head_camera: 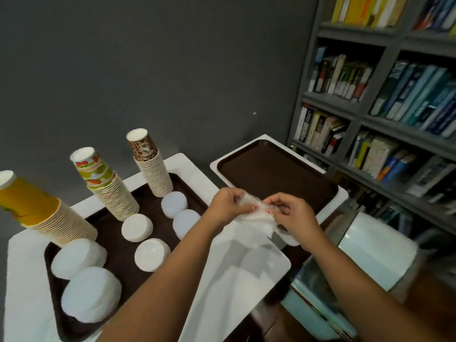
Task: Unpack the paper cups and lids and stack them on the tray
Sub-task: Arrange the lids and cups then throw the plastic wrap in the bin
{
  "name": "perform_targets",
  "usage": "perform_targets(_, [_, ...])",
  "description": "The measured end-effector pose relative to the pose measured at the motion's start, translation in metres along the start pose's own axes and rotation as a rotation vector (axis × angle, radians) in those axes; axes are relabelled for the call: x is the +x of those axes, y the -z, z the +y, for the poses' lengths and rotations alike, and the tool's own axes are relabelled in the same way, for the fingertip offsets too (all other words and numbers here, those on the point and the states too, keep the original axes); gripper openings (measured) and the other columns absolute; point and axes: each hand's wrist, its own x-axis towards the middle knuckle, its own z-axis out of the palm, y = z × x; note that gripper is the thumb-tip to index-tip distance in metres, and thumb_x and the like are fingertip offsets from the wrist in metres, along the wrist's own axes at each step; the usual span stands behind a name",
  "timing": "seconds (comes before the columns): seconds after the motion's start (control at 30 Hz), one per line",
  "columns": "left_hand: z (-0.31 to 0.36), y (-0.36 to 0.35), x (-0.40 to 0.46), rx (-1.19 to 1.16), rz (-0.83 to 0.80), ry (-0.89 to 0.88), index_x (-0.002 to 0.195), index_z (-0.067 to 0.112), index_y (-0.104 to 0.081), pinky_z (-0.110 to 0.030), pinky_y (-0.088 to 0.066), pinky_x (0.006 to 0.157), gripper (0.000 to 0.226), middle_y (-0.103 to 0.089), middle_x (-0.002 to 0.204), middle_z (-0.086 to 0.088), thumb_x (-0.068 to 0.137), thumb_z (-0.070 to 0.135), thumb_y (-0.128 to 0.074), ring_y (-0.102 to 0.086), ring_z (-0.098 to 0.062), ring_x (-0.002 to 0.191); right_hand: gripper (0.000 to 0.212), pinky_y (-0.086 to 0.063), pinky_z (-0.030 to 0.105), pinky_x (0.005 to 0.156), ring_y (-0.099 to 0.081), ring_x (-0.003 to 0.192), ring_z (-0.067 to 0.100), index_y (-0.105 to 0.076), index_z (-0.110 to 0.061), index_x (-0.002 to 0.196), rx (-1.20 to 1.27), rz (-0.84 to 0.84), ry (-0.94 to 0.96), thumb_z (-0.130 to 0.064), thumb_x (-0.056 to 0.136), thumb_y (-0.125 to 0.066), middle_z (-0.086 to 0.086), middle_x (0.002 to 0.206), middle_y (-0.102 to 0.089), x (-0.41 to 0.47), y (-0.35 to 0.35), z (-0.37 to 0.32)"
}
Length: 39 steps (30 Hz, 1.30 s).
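Note:
Three upside-down stacks of paper cups stand on the dark brown tray (116,245): a yellow stack (39,211), a green and red patterned stack (106,186) and a brown patterned stack (150,164). Several short stacks of white lids (91,293) lie in front of them on the same tray. Over the white table's right part, my left hand (228,203) and my right hand (290,213) both pinch a clear plastic wrapper (256,215) between them. What the wrapper holds is hidden.
A second brown tray (271,174) lies bare on a white table at the back right. A grey bookshelf (385,114) full of books fills the right side. A white and pale green cylinder (375,250) sits low at the right. The wall behind is dark grey.

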Motion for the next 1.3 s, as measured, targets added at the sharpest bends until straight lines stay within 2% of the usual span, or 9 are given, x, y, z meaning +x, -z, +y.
perform_targets(0.23, [-0.005,-0.069,0.029,0.105,-0.167,0.047,0.090,0.004,-0.069,-0.021,-0.048,0.061,0.011,-0.064,0.077,-0.008,0.080,0.006,-0.073,-0.058,-0.014,0.070,0.041,-0.045,0.017,0.075,-0.061,0.084,0.012,-0.067,-0.033,0.076,-0.117,0.186,-0.057,0.007,0.083,-0.062,-0.002,0.089,-0.068,-0.030,0.055,0.047])
perform_targets(0.37, [-0.009,-0.114,0.046,0.116,-0.232,0.045,0.089,0.001,-0.067,-0.024,-0.056,0.068,0.010,-0.062,0.084,-0.018,0.080,0.000,-0.071,-0.059,-0.022,0.075,0.030,-0.042,0.006,0.069,-0.059,0.075,-0.002,-0.071,-0.020,0.077,-0.221,0.287,-0.057,0.009,0.080,-0.064,-0.008,0.082,-0.064,-0.053,0.092,0.068])
perform_targets(0.43, [-0.011,-0.138,0.052,0.152,-0.224,0.030,0.087,0.003,-0.068,-0.034,-0.057,0.080,0.009,-0.065,0.084,-0.016,0.080,-0.002,-0.069,-0.061,-0.020,0.078,0.027,-0.040,0.005,0.067,-0.057,0.075,-0.004,-0.073,-0.016,0.078,-0.297,0.336,-0.056,0.010,0.078,-0.066,-0.010,0.079,-0.061,-0.061,0.108,0.082])
perform_targets(0.57, [-0.020,-0.184,0.056,0.344,-0.238,-0.086,0.101,0.011,-0.063,-0.022,-0.050,0.075,0.022,-0.064,0.087,-0.001,0.081,0.001,-0.067,-0.060,-0.011,0.078,0.020,-0.039,0.018,0.075,-0.056,0.081,0.013,-0.074,-0.017,0.083,-0.470,0.394,-0.177,0.002,0.080,-0.069,-0.005,0.085,-0.056,-0.075,0.132,0.113])
perform_targets(0.7, [-0.036,-0.218,0.055,0.574,-0.349,-0.225,0.113,0.012,-0.053,-0.036,-0.052,0.080,0.037,-0.061,0.103,-0.007,0.079,0.002,-0.066,-0.059,-0.022,0.092,0.019,-0.040,0.026,0.075,-0.057,0.083,0.022,-0.074,-0.016,0.083,-0.641,0.347,-0.240,0.001,0.080,-0.066,0.001,0.089,-0.055,-0.087,0.145,0.135])
perform_targets(0.97, [-0.059,-0.254,0.049,0.874,-0.605,-0.275,0.123,0.005,-0.055,-0.034,-0.043,0.091,0.036,-0.057,0.122,-0.017,0.088,0.000,-0.054,-0.055,-0.032,0.111,0.013,-0.023,0.021,0.066,-0.056,0.089,0.017,-0.063,-0.020,0.090,-0.908,0.167,-0.300,-0.009,0.088,-0.057,-0.005,0.097,-0.051,-0.086,0.140,0.160])
perform_targets(1.07, [-0.062,-0.260,0.049,0.887,-0.636,-0.271,0.122,0.005,-0.058,-0.037,-0.044,0.093,0.034,-0.059,0.120,-0.018,0.088,0.001,-0.054,-0.056,-0.033,0.109,0.015,-0.044,0.030,0.075,-0.058,0.086,0.025,-0.054,-0.015,0.081,-0.828,0.070,-0.388,-0.001,0.085,-0.056,0.002,0.088,-0.045,-0.076,0.135,0.179])
perform_targets(1.2, [-0.065,-0.265,0.049,0.892,-0.643,-0.262,0.118,0.003,-0.061,-0.038,-0.045,0.094,0.032,-0.061,0.118,-0.018,0.087,-0.001,-0.055,-0.057,-0.032,0.108,0.018,-0.045,0.029,0.079,-0.062,0.102,0.030,-0.063,-0.003,0.100,-0.869,-0.098,-0.588,-0.001,0.093,-0.047,0.010,0.094,-0.062,-0.064,0.129,0.197])
perform_targets(1.3, [-0.066,-0.264,0.050,0.874,-0.640,-0.261,0.118,0.002,-0.061,-0.038,-0.044,0.094,0.030,-0.061,0.117,-0.018,0.088,0.002,-0.055,-0.057,-0.032,0.108,0.023,-0.048,0.029,0.080,-0.064,0.091,0.023,-0.067,-0.004,0.109,-0.954,-0.208,-0.623,-0.003,0.093,-0.050,0.008,0.092,-0.067,-0.063,0.129,0.197])
